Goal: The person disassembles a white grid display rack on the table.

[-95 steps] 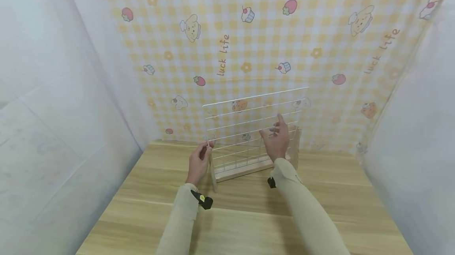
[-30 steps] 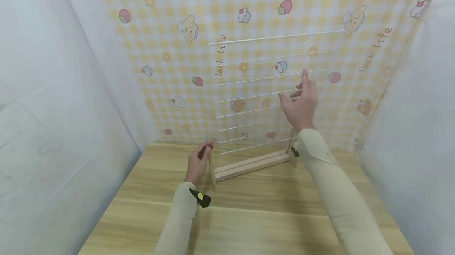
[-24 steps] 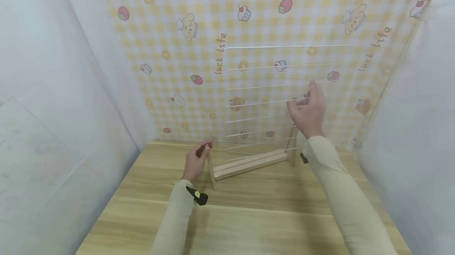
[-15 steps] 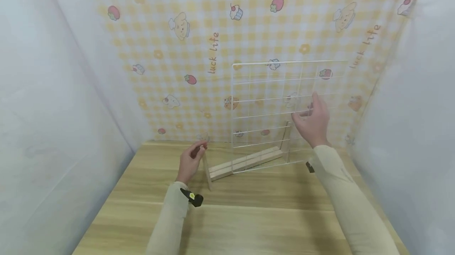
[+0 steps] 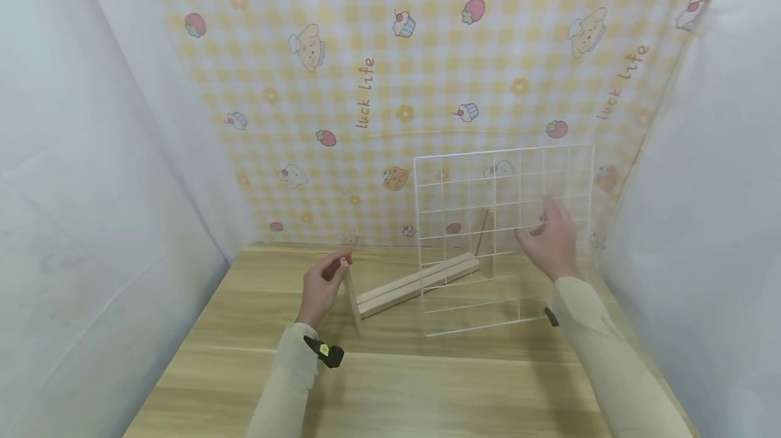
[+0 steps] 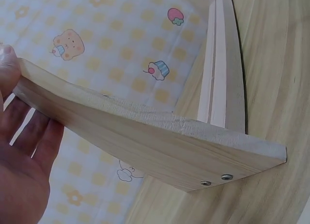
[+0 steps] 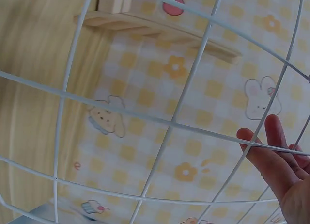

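In the head view, my left hand holds the upper end of a wooden stand's left side piece; the left wrist view shows its thumb and fingers around that side piece. A grooved wooden base bar runs from there to the stand's right side piece, standing upright. My right hand grips a white wire grid panel near its right side. The panel is upright, out of the groove and in front of the stand's right half. In the right wrist view, fingers wrap a grid wire.
The stand rests on a wood-grain table. Behind it hangs a yellow checked cloth with cartoon prints. White walls close in both sides. Two screws show in the left side piece.
The grid panel was standing in the base bar's groove. My right hand has lifted it up and out, then brought it right and down in front. My left hand stays on the side piece.
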A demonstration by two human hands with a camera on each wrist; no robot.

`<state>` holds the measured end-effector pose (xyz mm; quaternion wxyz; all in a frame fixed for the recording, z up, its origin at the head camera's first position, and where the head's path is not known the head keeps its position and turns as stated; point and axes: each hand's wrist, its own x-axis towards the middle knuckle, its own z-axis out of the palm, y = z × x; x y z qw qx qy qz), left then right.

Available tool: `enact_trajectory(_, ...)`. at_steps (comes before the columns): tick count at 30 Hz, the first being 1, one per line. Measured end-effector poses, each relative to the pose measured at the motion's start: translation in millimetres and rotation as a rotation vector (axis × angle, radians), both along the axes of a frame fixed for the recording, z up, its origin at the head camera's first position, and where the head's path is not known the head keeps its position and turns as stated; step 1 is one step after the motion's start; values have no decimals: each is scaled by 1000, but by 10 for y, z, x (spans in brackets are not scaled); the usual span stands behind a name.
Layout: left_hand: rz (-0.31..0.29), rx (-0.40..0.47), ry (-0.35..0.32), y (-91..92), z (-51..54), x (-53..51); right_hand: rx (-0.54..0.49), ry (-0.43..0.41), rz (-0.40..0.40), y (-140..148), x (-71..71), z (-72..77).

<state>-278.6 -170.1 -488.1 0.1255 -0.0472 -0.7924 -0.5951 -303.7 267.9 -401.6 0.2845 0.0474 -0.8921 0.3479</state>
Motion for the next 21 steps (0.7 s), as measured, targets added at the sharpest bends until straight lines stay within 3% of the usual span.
enact_trajectory(11, 18, -34, 46, -21, -32, 202, 109, -153, -8, 97, 76, -209)
enact_trajectory(21, 52, -10, -33, -29, 9, 443, 154, -257, 14, 174, 98, -466)
